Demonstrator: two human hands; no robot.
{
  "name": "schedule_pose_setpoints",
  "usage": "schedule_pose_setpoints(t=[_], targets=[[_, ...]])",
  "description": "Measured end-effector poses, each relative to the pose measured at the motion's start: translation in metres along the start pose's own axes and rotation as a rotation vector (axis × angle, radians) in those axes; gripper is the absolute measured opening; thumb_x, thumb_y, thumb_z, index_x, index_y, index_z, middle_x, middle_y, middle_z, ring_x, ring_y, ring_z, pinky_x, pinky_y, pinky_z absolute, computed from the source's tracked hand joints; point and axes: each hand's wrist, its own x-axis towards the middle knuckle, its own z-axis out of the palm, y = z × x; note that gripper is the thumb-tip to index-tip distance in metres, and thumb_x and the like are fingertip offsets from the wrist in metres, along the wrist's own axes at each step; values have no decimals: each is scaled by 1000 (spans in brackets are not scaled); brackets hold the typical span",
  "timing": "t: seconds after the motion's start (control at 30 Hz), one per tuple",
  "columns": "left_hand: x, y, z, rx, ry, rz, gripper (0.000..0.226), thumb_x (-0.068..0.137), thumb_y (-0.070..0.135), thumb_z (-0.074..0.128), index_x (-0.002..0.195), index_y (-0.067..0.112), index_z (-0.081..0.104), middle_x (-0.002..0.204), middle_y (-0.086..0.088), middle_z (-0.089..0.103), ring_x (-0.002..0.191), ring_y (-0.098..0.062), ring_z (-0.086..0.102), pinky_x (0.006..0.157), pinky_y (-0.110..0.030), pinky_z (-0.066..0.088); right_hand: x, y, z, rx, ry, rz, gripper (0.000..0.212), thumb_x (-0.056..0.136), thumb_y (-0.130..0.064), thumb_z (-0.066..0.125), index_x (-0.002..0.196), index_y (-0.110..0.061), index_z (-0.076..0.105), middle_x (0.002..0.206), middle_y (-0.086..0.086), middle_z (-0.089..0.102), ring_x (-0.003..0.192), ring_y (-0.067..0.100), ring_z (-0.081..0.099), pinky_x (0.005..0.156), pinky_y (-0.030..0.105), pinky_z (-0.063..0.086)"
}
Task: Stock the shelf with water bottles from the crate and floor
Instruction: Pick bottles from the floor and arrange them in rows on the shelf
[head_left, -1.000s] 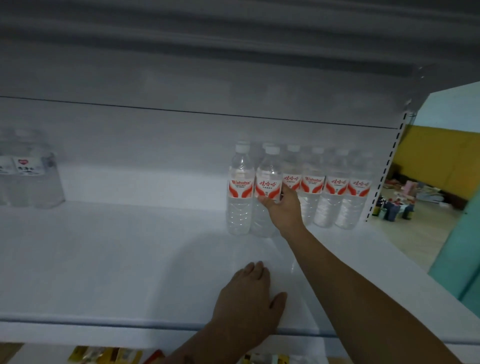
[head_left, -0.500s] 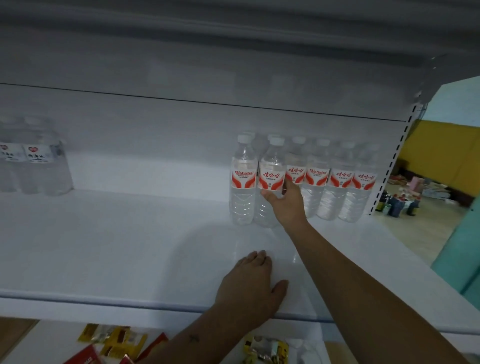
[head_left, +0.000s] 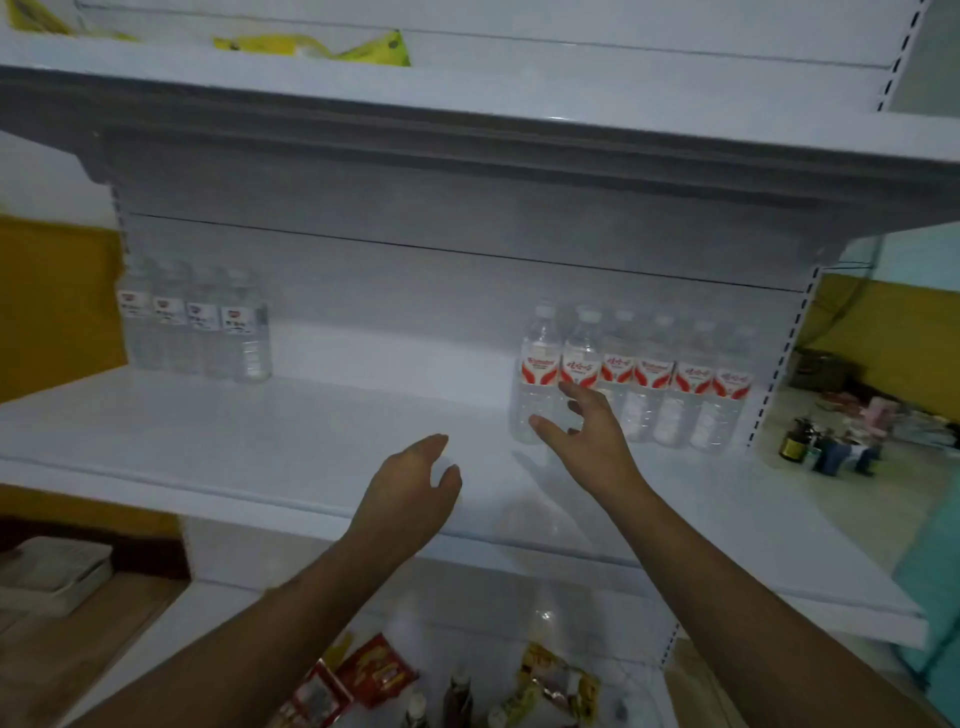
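A row of clear water bottles with red-and-white labels (head_left: 631, 374) stands at the right end of the white shelf (head_left: 311, 431). My right hand (head_left: 587, 431) hovers just in front of the two leftmost bottles, fingers spread and holding nothing. My left hand (head_left: 410, 493) is lifted above the shelf's front part, fingers relaxed, empty. A second group of bottles with white labels (head_left: 202, 325) stands at the shelf's left end. The crate and the floor bottles are out of view.
Yellow packets (head_left: 311, 47) lie on the shelf above. Snack packets (head_left: 374, 675) and small bottles lie on the lower shelf. A wide bare stretch of shelf separates the two bottle groups. Goods sit on the floor at right (head_left: 831, 447).
My right hand has let go of the second bottle and drawn back slightly. My left hand has lifted off the shelf surface. The view has pulled back, showing the shelves above and below.
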Motion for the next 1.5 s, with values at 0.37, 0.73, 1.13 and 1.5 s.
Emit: schedule_pose_setpoints(t=[0.37, 0.73, 1.13, 1.5], targets=[[-135, -76, -141, -60, 255, -318, 48, 96, 24, 46, 143, 16, 41, 140, -7, 51, 122, -22, 52, 96, -25, 40, -90, -137, 151, 166, -351, -238, 57, 90, -26, 67, 142, -20, 43, 147, -2, 37, 131, 13, 43, 104, 26, 39], [-269, -175, -211, -50, 464, -633, 48, 95, 19, 44, 143, 15, 40, 143, 1, 46, 130, -16, 43, 103, -24, 34, -217, -179, 317, 171, -774, -379, 60, 89, -32, 68, 142, -20, 43, 143, 1, 39, 131, 16, 41, 108, 37, 40], [-362, -282, -223, 20, 610, -968, 49, 95, 18, 44, 144, 14, 40, 147, -3, 43, 135, -18, 39, 109, -29, 31, -308, -183, 452, 156, -1148, -439, 58, 90, -29, 67, 142, -22, 43, 146, -1, 39, 133, 14, 41, 107, 33, 40], [-382, -436, -126, -115, 445, -1273, 42, 95, 15, 44, 136, 13, 50, 134, -7, 56, 122, -23, 52, 94, -25, 41, -363, -67, 598, -139, -1417, -364, 63, 89, -26, 68, 144, -17, 42, 146, 2, 45, 132, 18, 45, 105, 26, 37]])
